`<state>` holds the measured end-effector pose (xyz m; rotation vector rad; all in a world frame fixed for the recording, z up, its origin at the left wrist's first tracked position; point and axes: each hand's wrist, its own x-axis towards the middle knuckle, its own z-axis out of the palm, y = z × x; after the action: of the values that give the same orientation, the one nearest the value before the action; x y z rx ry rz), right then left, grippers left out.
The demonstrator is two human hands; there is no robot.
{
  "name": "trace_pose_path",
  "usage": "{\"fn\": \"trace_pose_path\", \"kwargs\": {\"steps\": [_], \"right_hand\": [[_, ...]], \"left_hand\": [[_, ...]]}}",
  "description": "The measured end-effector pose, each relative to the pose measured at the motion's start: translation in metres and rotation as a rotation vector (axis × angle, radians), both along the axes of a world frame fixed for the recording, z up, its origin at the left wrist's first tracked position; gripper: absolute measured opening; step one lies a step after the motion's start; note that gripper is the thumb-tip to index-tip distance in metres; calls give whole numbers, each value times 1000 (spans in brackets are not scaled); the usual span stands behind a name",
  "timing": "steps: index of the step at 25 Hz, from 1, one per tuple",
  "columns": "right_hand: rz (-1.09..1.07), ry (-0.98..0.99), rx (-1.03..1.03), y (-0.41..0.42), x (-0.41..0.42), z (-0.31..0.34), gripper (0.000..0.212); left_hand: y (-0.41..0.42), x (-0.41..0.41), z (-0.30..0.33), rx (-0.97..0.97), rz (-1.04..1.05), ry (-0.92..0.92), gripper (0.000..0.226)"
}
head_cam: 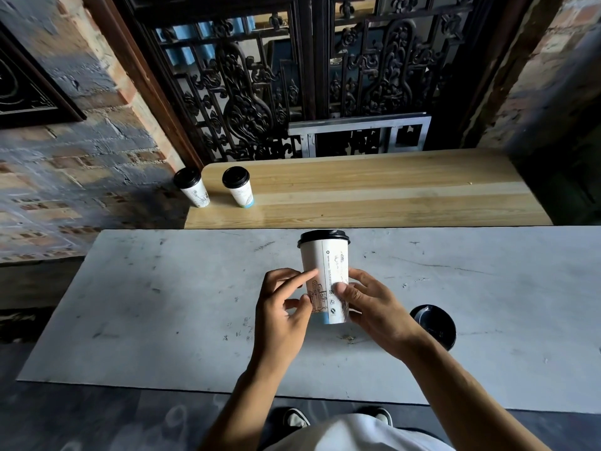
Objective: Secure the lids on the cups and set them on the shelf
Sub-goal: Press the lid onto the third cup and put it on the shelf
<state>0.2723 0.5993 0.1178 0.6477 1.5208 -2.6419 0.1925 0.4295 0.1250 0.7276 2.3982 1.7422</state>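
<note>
A tall white paper cup (326, 268) with line drawings and a black lid (323, 236) stands upright on the grey table (162, 304). My left hand (283, 310) touches its left side with fingertips and thumb. My right hand (370, 307) wraps the lower right side. Two more lidded cups stand on the wooden shelf (390, 190) behind the table, one cup (192, 187) at its left end and another cup (239, 187) just right of it. Another black-lidded cup (434, 325) sits on the table right of my right hand, partly hidden by my forearm.
A carved dark wooden screen (292, 76) and a metal frame (357, 135) rise behind the shelf. Brick walls (81, 157) flank both sides. The shelf's middle and right stretch bears nothing. My shoes (296, 418) show under the table's near edge.
</note>
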Motion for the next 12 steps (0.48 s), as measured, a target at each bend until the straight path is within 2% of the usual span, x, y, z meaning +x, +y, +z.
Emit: {"fn": "trace_pose_path", "kwargs": {"steps": [3, 8, 12], "right_hand": [[31, 38, 27, -2, -1, 4, 57], [19, 52, 2, -4, -2, 0, 48], [-51, 12, -76, -1, -2, -8, 43]], "left_hand": [[2, 1, 1, -10, 4, -7, 59], [0, 3, 3, 102, -17, -106, 25], [0, 2, 2, 114, 38, -183, 22]]}}
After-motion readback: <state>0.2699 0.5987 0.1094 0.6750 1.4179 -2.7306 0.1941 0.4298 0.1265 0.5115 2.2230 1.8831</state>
